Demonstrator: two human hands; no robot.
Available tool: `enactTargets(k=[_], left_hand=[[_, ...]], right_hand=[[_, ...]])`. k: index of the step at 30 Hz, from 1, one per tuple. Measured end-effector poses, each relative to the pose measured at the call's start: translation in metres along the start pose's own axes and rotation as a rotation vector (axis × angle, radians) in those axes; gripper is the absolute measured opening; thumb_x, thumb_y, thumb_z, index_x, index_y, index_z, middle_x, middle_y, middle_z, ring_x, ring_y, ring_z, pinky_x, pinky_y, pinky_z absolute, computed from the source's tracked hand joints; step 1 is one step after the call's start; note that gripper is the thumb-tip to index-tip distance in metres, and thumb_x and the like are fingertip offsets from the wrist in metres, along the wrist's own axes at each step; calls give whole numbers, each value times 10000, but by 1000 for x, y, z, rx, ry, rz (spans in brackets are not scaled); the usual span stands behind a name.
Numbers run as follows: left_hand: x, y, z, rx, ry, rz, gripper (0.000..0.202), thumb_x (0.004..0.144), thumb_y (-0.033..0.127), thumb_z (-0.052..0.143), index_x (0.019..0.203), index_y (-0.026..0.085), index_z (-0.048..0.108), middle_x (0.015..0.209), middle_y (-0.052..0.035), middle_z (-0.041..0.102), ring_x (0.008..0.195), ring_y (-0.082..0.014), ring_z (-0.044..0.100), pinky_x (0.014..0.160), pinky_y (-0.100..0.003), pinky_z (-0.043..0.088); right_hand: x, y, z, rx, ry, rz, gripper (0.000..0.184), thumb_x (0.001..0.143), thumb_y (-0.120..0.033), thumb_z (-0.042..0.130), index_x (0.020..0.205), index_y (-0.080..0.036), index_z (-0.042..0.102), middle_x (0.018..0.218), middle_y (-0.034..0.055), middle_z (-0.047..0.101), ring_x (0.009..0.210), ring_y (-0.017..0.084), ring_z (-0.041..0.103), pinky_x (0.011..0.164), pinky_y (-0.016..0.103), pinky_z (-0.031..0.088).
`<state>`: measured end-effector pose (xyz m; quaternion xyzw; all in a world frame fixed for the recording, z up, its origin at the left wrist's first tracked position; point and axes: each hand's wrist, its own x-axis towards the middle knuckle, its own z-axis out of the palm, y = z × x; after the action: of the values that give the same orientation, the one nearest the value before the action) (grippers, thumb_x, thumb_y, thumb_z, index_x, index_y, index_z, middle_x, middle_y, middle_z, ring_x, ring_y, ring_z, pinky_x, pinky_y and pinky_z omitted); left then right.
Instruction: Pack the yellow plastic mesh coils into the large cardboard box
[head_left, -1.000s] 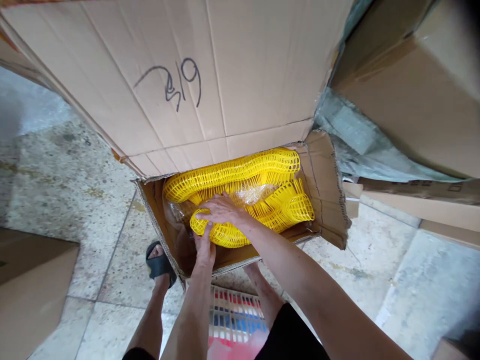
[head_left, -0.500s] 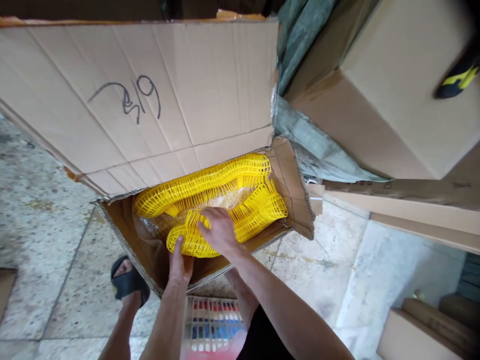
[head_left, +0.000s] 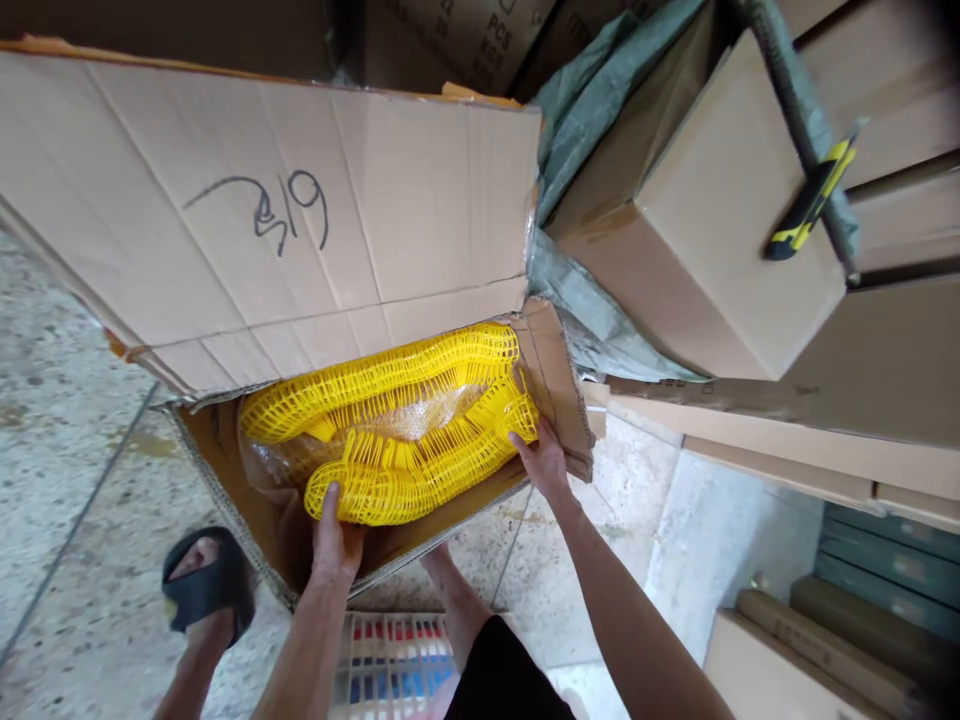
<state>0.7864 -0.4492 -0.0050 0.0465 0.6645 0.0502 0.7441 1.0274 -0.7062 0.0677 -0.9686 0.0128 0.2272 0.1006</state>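
Both hands are working at the two ends of the near yellow mesh roll (head_left: 412, 490), which is lying inside the open cardboard box (head_left: 217, 500), along its near wall. The left hand (head_left: 337, 545) is gripping the left end, its thumb pressing on top while its fingers are hiding underneath; the right hand (head_left: 544, 465) is closing around the right end, thumb against the mesh, just beside the side flap (head_left: 555, 380). How firmly either is squeezing, I cannot tell. Here is where trouble could be brewing: the mesh is looking soft and springy, so a hard pinch could be crushing the ends, and an uneven pull could be bending the roll in the middle. Its loose strands are pointing inward over the clear plastic wrap (head_left: 420, 412) and towards the far yellow mesh roll (head_left: 382, 375); whether anything is linking the two I cannot tell, but any snagging there could be dragging wrap or neighbour along. The flap's ragged edge is sitting close to the right hand, so a wide sideways move could be scraping knuckles or catching mesh. And off to the right, the utility knife (head_left: 810, 205) is resting on a tilted-looking carton (head_left: 727, 200), where a knock could be sending it sliding.
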Motion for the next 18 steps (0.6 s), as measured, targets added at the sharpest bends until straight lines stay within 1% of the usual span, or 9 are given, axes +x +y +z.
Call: enactTargets(k=[2, 4, 7, 10, 12, 14, 16, 18], left_hand=[[0, 1, 0, 32, 19, 32, 514, 925, 422, 723, 1413, 298, 619, 1383, -110, 725, 1304, -313, 681, 1054, -483, 618], [-1, 1, 0, 55, 26, 30, 471, 935, 433, 705, 1377, 279, 649, 1380, -124, 724, 1321, -328, 670, 1039, -493, 626], [-3, 1, 1, 78, 23, 36, 424, 948, 442, 681, 1337, 274, 679, 1377, -125, 724, 1336, -332, 659, 1027, -491, 634], [-5, 1, 4, 100, 16, 50, 388, 967, 437, 649, 1309, 263, 700, 1369, -117, 728, 1340, -326, 653, 1020, -481, 641], [-7, 2, 5, 115, 11, 42, 376, 980, 439, 621, 1291, 248, 711, 1375, -118, 723, 1344, -325, 647, 1019, -477, 644], [-8, 3, 6, 133, 8, 26, 382, 989, 450, 598, 1291, 246, 713, 1387, -120, 716, 1356, -329, 637, 1018, -485, 645], [-10, 5, 7, 152, 13, -1, 409, 994, 482, 576, 1311, 257, 704, 1396, -126, 711, 1369, -344, 625, 1009, -517, 647], [-11, 6, 7, 163, 14, -28, 444, 997, 517, 553, 1342, 273, 688, 1409, -136, 704, 1382, -366, 614, 993, -561, 647]], right_hand=[[2, 9, 5, -30, 24, -95, 505, 960, -500, 590, 1343, -181, 669, 1585, 185, 555, 1391, 357, 597, 1129, 483, 526], [1, 17, 8, -74, 42, -140, 510, 965, -511, 599, 1337, -171, 675, 1594, 196, 540, 1402, 357, 590, 1129, 472, 532], [0, 21, 11, -188, 33, -148, 489, 991, -552, 584, 1275, -174, 712, 1587, 201, 548, 1303, 368, 665, 1050, 460, 578], [2, 20, 12, -322, -57, -175, 383, 1032, -479, 551, 1207, -198, 743, 1574, 187, 578, 1145, 339, 747, 959, 427, 605], [4, 19, 12, -363, -133, -219, 338, 1037, -411, 552, 1256, -216, 721, 1581, 170, 581, 1152, 331, 748, 976, 424, 601], [4, 19, 12, -353, -170, -237, 373, 1023, -372, 571, 1345, -208, 662, 1635, 165, 524, 1252, 344, 709, 1029, 445, 588], [3, 21, 13, -314, -188, -223, 475, 977, -354, 639, 1422, -196, 591, 1694, 166, 439, 1351, 357, 651, 1075, 461, 573], [3, 23, 15, -280, -204, -204, 580, 912, -312, 714, 1458, -205, 550, 1728, 157, 380, 1403, 364, 611, 1108, 476, 560]])
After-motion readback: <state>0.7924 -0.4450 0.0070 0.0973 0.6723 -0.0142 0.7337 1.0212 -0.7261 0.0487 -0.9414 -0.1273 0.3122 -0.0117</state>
